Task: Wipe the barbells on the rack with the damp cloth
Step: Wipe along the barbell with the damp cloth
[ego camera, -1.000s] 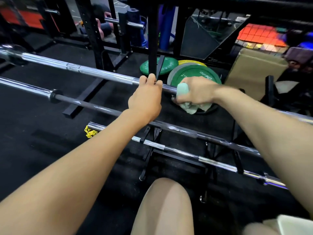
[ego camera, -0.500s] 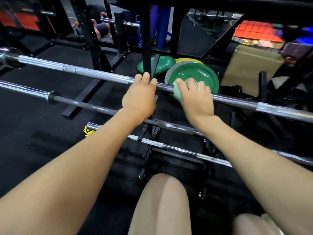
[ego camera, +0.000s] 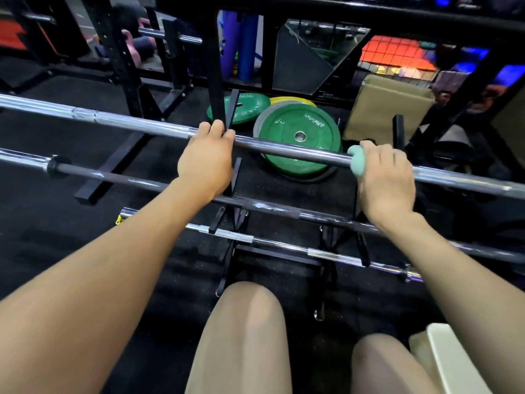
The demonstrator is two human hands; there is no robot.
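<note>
Black rubber floor [ego camera: 51,245] runs under a low black rack [ego camera: 235,177] carrying three barbells, with green plates [ego camera: 298,137] lying on the floor beyond and a tan box [ego camera: 389,106] at far right. The left hand [ego camera: 207,163] reaches forward, its grip curled over the top barbell [ego camera: 127,120] near the rack's upright. To its right, the right hand [ego camera: 386,177] wraps the pale green cloth [ego camera: 356,163] around the same bar.

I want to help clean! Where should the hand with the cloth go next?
Probably slide the right hand and the cloth farther right along the top barbell. The left hand steadies it, and the shiny stretch toward that end looks unwiped.
</note>
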